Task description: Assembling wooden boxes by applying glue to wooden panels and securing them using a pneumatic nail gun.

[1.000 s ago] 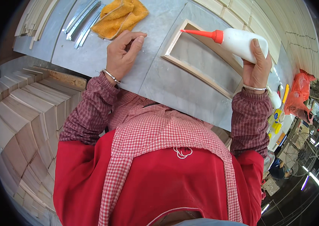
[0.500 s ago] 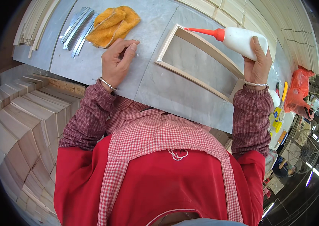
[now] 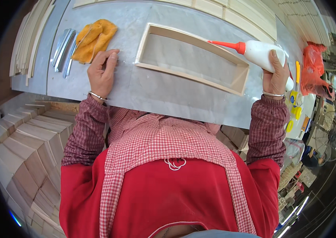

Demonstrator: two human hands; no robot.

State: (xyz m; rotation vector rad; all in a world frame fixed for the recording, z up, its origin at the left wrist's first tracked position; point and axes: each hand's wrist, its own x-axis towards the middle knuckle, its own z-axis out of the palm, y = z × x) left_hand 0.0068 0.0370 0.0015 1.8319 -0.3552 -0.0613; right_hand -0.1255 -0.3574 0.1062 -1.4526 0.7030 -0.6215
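On the right side of the grey worktop (image 3: 168, 95), my right hand (image 3: 276, 75) has its grip wrapped firmly around a white glue bottle (image 3: 264, 54), fingers curled over its body, thumb behind. The bottle lies almost level, its red nozzle (image 3: 227, 44) pointing to my left and hovering at the far right corner of the wooden frame (image 3: 194, 75); whether the tip touches the wood I cannot tell. That frame is a long pale rectangle lying flat on the worktop, open in the middle so the grey surface shows through, set at a slight slant between my two hands.

Over on the left, my left hand (image 3: 103, 73) is pressed down on the worktop with fingers bent and fingertips on the surface, its grip holding nothing, just beside the near edge of a crumpled yellow cloth (image 3: 94, 39). A thin bracelet sits on each wrist.

Left of the cloth lie a few slim metal strips (image 3: 62, 49), side by side, and beyond them a bundle of thin wooden slats (image 3: 27, 37) along the worktop's left edge. More pale boards run along the far edge. To the right of the bottle there is an orange plastic bag (image 3: 314, 69) and some small yellow items near it. Below the worktop on my left, cut wooden blocks (image 3: 21, 146) are stacked in rows.
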